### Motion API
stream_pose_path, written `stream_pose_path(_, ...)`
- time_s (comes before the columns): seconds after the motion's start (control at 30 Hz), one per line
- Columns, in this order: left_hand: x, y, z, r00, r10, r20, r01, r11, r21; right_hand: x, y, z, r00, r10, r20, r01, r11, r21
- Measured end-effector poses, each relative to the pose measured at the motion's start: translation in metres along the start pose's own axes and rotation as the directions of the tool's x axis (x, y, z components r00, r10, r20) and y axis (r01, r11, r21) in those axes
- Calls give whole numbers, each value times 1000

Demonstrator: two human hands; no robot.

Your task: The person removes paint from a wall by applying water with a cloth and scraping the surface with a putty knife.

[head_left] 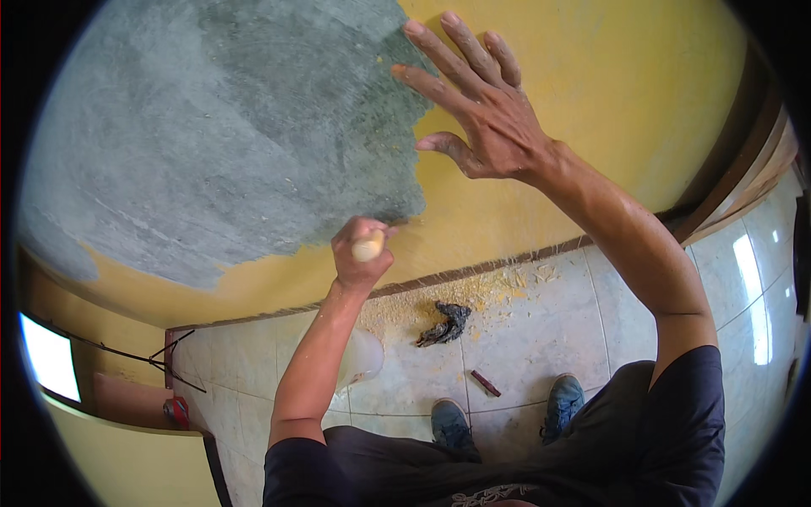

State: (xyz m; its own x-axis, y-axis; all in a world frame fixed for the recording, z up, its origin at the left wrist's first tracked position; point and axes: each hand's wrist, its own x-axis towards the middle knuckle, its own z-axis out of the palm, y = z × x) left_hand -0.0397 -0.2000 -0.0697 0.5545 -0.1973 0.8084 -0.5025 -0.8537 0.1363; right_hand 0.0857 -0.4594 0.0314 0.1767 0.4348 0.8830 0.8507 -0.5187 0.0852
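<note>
My left hand (364,253) is closed around the pale handle (368,246) of a scraping tool. The tool's blade is blurred and points right, at the lower edge of a bare grey patch (253,127) on the wall. Yellow paint (507,215) surrounds the patch at the right and below. Higher up, my right hand (488,114) lies with spread fingers against the wall, across the border of grey and yellow; it holds nothing. Paint dust marks its fingers.
Paint flakes (500,285) litter the tiled floor (526,342) along the wall's foot. A crumpled black plastic piece (445,324), a dark red stick (485,383) and a whitish translucent container (362,358) are near my shoes. A black cable (127,352) hangs at the left.
</note>
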Motion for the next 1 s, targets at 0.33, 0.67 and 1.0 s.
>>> stream_pose_path(0.33,0,-2,-16,999,27,-19,-25,995,98,-4,-5,-3,1000,12,26,-14,997,76)
stream_pose_path(0.67,-8,-4,-7,999,47,2,-47,999,12,-6,-7,-3,1000,12,16,-13,998,66)
stream_pose_path(1.0,3,-1,-9,995,98,-35,-97,995,19,-2,-5,0,1000,-1,18,1,1000,5)
